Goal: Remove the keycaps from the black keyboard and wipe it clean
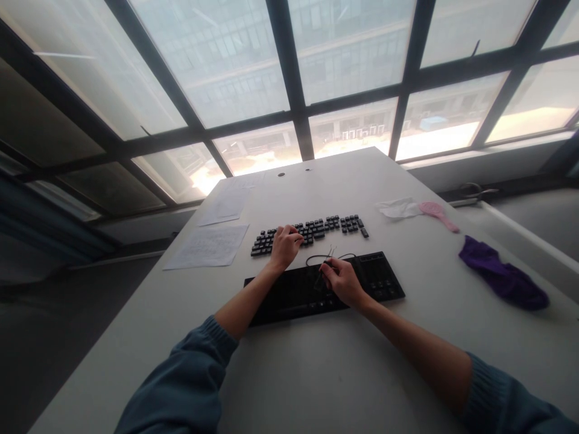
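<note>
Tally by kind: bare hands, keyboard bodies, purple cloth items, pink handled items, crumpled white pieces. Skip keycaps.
Bare hands: 2 (left hand, right hand)
Black keyboard body: 1
Purple cloth item: 1
Pink handled item: 1
Crumpled white piece: 1
Total: 6

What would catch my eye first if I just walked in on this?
Probably the black keyboard on the white table, with loose black keys in rows just beyond it. The left hand is at those keys, while the right hand, over the keyboard, holds a thin wire tool. Far right, a purple cloth stands out, and big windows fill the top.
</note>
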`<state>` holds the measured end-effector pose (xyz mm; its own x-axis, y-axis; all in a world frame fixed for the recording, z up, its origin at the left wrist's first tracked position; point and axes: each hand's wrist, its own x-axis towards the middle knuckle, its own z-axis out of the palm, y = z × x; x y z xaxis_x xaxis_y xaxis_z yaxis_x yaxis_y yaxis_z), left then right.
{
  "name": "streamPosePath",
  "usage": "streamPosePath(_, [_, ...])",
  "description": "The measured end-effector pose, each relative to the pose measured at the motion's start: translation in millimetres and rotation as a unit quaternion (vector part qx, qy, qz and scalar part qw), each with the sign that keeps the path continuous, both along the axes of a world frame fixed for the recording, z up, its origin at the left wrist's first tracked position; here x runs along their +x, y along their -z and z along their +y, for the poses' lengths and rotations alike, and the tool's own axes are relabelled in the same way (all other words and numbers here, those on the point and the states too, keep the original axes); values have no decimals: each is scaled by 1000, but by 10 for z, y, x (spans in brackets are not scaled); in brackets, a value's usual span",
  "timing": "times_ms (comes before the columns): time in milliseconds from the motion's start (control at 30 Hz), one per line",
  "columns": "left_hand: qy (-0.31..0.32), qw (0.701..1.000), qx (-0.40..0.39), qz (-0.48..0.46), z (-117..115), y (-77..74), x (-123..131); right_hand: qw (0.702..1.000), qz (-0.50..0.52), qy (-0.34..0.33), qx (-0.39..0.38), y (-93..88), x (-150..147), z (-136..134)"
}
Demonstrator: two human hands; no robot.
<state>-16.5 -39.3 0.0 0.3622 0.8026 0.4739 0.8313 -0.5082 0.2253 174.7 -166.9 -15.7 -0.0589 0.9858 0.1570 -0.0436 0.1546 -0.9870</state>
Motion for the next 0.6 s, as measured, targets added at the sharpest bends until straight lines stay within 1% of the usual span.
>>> streamPosePath(100, [-9,1000,10,-15,-68,-90,-11,1000,21,9,-8,-7,0,2])
streamPosePath(167, [-8,999,17,-29,-176,-163,-10,998,47,23,-18,-32,12,9])
streamPosePath(233, [7,999,11,-45,-348,-229,9,995,81,42,-29,-76,43,22])
streamPosePath(333, [48,996,-25,-64,-713,-277,77,990,119,65,-27,-155,124,42])
streamPosePath(400, [81,992,-61,-75,-985,-260,143,991,110,77,-9,-193,197,40])
streamPosePath(500, [127,982,-117,-77,-1333,-181,248,994,56,95,22,-200,317,4])
streamPosePath(600, [135,979,-138,-58,-1519,-85,325,994,-2,98,50,-168,432,-55])
